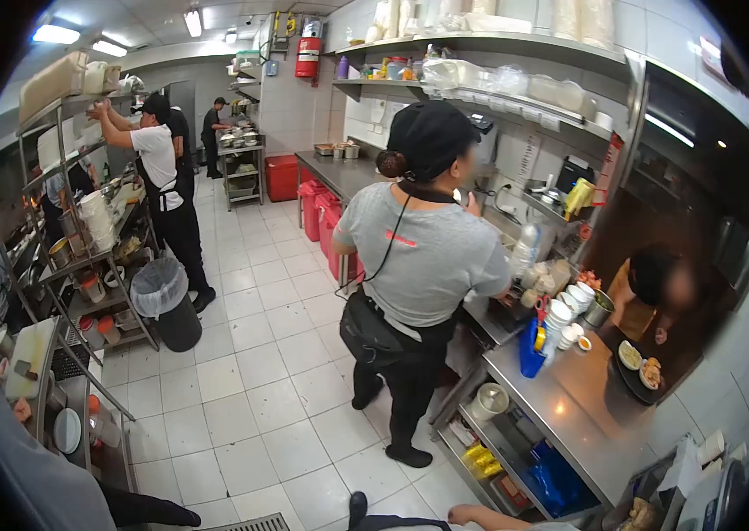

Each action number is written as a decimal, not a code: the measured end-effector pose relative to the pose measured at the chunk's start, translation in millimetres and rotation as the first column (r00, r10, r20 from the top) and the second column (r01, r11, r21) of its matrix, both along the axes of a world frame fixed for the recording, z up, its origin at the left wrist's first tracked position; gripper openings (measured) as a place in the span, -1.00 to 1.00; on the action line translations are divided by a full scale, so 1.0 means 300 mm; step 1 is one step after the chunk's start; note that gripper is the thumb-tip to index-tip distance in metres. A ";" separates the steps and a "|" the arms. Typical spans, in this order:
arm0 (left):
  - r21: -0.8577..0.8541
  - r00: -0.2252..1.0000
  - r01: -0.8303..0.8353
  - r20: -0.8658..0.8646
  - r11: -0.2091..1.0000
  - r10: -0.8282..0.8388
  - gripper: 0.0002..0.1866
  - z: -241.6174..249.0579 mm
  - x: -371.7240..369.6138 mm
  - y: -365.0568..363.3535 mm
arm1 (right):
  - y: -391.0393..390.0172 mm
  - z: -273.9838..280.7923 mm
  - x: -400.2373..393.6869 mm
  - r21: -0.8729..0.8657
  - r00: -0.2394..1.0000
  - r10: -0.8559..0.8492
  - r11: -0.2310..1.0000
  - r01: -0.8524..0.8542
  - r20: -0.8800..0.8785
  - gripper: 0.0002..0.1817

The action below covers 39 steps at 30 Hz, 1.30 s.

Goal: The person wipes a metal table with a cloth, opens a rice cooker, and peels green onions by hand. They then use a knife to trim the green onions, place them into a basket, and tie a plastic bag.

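Note:
Part of my right hand (463, 514) and forearm shows at the bottom edge, low in front of my dark trousers. Its fingers are too cut off to read, and I see nothing held in it. My left hand is outside the picture. Closest to my right hand is the steel counter (560, 403), whose lower shelves hold yellow packets (482, 462) and a blue plastic bag (560, 482). On top, a black tray (626, 376) carries two small dishes of food. A blue holder (531, 350) with scissors stands beside white cups (558, 317).
A co-worker in a grey shirt (427, 248) stands at the counter. Another in white (160, 155) reaches up to a rack at left. A grey sleeve (29, 451) fills the lower left. A black bin (171, 310) stands on the tiled floor (259, 389). Someone leans at the pass-through window (649, 274).

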State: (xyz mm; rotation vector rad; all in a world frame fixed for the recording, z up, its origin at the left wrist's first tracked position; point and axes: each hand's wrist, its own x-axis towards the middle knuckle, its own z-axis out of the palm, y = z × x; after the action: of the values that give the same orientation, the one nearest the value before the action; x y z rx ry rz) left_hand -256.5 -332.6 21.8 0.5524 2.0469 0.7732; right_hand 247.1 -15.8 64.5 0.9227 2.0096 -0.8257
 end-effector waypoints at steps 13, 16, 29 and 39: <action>-0.226 0.965 -0.243 0.039 0.943 0.258 -0.77 0.002 -0.300 0.302 | 0.859 0.060 -1.389 0.211 0.831 0.358 0.932 -0.294 -0.426 -0.62; -0.285 0.955 -0.262 0.060 0.922 0.290 -0.76 -0.019 -0.396 0.383 | 0.976 0.224 -1.782 0.285 0.748 0.438 0.898 -0.336 -0.499 -0.65; -0.261 0.974 -0.226 -0.061 0.939 0.217 -0.75 -0.060 -1.618 0.956 | 1.469 -0.106 -1.860 0.252 0.989 0.086 0.966 -0.053 -0.120 -0.69; 0.176 0.887 -0.416 -0.135 0.892 0.441 -0.65 -0.048 -2.402 1.801 | 1.720 -0.355 -1.899 -0.127 0.809 -0.551 0.804 0.580 0.207 -0.72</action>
State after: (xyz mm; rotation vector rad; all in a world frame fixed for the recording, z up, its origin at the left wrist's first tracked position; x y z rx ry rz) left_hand -977.2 207.8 7.5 0.2442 2.3237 1.1750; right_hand -322.7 500.4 -42.0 1.4645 1.4868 -1.1950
